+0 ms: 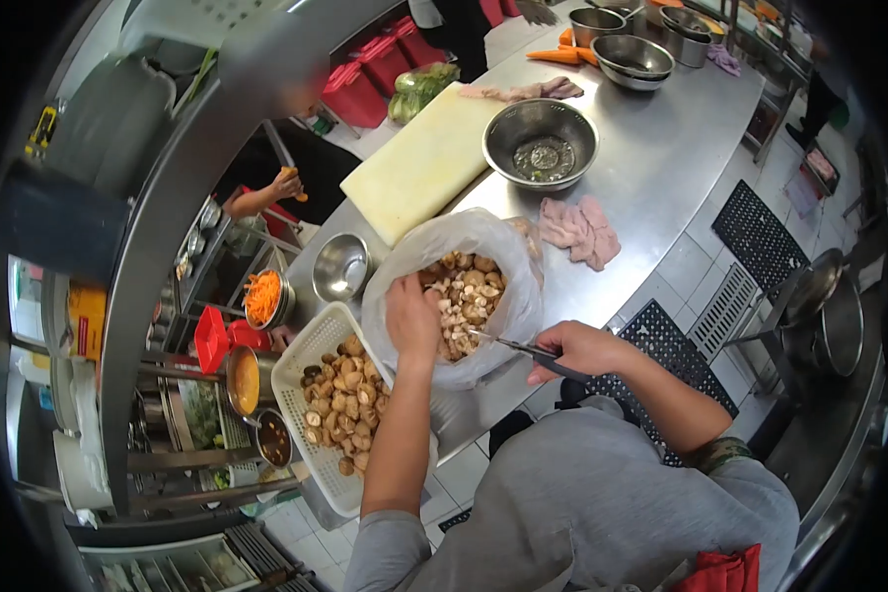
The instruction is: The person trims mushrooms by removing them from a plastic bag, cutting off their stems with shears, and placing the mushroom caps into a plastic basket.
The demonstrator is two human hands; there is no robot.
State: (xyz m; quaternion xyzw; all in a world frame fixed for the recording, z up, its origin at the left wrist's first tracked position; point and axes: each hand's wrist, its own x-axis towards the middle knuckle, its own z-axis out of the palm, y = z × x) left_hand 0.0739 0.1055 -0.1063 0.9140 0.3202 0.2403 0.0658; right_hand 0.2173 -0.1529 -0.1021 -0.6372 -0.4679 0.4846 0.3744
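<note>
A clear plastic bag [513,340] full of mushrooms [474,291], whole and cut, stands open at the table's near edge. My left hand [411,314] reaches into its left side, fingers bent down over the mushrooms; whatever they hold is hidden. My right hand [574,353] is closed around the dark handles of scissors [523,347], whose blades point left over the bag's rim. Left of the bag, a white perforated basket [291,395] holds brown whole mushrooms [345,400], below my left forearm's side.
Behind the bag lie a cutting board [424,158] and a metal colander [540,143]. Pink cloths [580,232] rest on the steel table [651,168]. A steel bowl [341,267] sits left of the bag. Across the table, another person's hand [286,184] holds a knife.
</note>
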